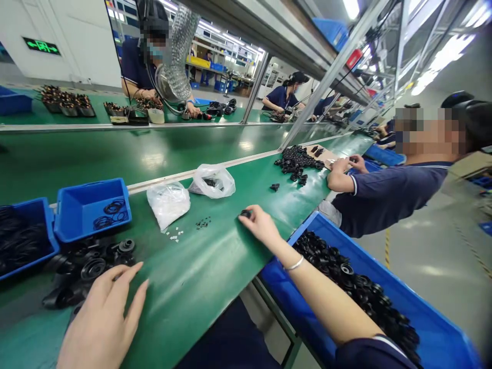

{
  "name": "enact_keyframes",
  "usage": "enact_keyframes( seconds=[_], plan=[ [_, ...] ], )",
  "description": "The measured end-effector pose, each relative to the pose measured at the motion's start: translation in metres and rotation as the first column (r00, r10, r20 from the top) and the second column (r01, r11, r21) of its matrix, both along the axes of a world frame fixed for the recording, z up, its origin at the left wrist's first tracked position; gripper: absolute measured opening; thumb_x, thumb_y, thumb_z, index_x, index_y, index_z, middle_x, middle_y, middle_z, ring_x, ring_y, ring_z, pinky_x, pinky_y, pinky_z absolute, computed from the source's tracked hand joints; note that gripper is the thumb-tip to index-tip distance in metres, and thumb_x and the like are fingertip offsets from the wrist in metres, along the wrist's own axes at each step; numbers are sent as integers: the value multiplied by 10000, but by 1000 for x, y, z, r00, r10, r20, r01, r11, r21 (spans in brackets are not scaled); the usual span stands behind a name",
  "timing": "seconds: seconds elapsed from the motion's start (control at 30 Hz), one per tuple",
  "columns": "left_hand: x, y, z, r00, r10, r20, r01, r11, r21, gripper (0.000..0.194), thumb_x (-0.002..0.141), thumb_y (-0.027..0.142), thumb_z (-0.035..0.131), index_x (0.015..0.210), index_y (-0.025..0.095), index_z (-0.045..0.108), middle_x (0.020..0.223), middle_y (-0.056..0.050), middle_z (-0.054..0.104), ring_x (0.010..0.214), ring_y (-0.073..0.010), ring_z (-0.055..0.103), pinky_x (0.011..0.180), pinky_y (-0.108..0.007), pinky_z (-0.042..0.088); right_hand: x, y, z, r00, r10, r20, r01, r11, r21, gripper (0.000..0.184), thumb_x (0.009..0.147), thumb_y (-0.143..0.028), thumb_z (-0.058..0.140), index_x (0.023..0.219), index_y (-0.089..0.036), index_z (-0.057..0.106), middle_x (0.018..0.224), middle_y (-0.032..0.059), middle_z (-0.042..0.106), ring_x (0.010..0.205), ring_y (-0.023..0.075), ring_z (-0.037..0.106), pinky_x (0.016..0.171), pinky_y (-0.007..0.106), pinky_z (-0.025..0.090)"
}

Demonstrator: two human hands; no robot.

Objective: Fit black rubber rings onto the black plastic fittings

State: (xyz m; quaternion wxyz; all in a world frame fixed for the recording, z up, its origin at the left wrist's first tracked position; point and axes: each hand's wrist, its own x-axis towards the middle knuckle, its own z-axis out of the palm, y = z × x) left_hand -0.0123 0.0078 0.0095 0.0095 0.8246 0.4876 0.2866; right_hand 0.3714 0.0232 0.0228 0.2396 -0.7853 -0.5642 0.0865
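My right hand (261,225) pinches a small black plastic part (245,213) between thumb and fingertips, low over the green tabletop (200,266). My left hand (105,315) is open, fingers stretched and apart, at the near edge of a pile of round black plastic parts (93,267); whether it touches one is hidden. Between the hands and farther back lie a clear bag of white pieces (168,202) and an open plastic bag (212,180) with dark bits inside. Loose white pieces (176,237) and tiny dark pieces (203,223) are scattered in front of them.
Blue bins with black rings (92,233) and dark parts (25,205) stand at left. A large blue bin (384,256) of black parts sits under my right forearm. A co-worker (395,195) works at right, near a heap of black parts (298,161). Metal posts rise behind.
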Motion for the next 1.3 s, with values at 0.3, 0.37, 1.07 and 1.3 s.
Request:
enact_keyframes(
  seconds=[0.3, 0.37, 1.07, 1.3],
  plan=[
    [-5, 8, -3, 967, 48, -250, -26, 996, 91, 556, 999, 430, 262, 1250, 44, 573, 1256, -254, 543, 1065, -375, 627, 925, -504, 517, 110, 39, -23, 922, -371, 110, 357, 926, 124, 547, 898, -287, 532, 1401, -92, 446, 1190, 187, 565, 975, 245, 566, 904, 379, 445],
    [-6, 8, -3, 958, 72, -277, -47, 995, 93, 541, 1001, 413, 264, 1256, 49, 573, 1233, -245, 552, 1013, -357, 641, 904, -490, 524, 118, 46, -28, 914, -379, 141, 365, 924, 116, 463, 896, -304, 556, 1341, -176, 550, 1217, 166, 542, 1065, 274, 529, 956, 414, 408],
    [4, 8, -8, 946, -54, -318, 85, 993, 85, 322, 1004, 326, 413, 1179, 145, 613, 1128, -157, 647, 1020, -306, 656, 921, -462, 534, 95, 64, -21, 979, 135, 152, -161, 971, 175, 190, 933, -247, 520, 1019, -135, 648, 1044, 150, 618, 1089, 266, 550, 1010, 423, 421],
    [13, 5, -6, 975, -37, -221, 33, 999, -24, 225, 977, 396, 484, 1005, 209, 605, 1140, -116, 619, 973, -242, 670, 870, -386, 564, -64, 35, -13, 700, 710, 74, -711, 684, 161, 65, 941, -224, 613, 944, -207, 675, 889, 14, 663, 815, 126, 643, 768, 236, 520]
  ],
)
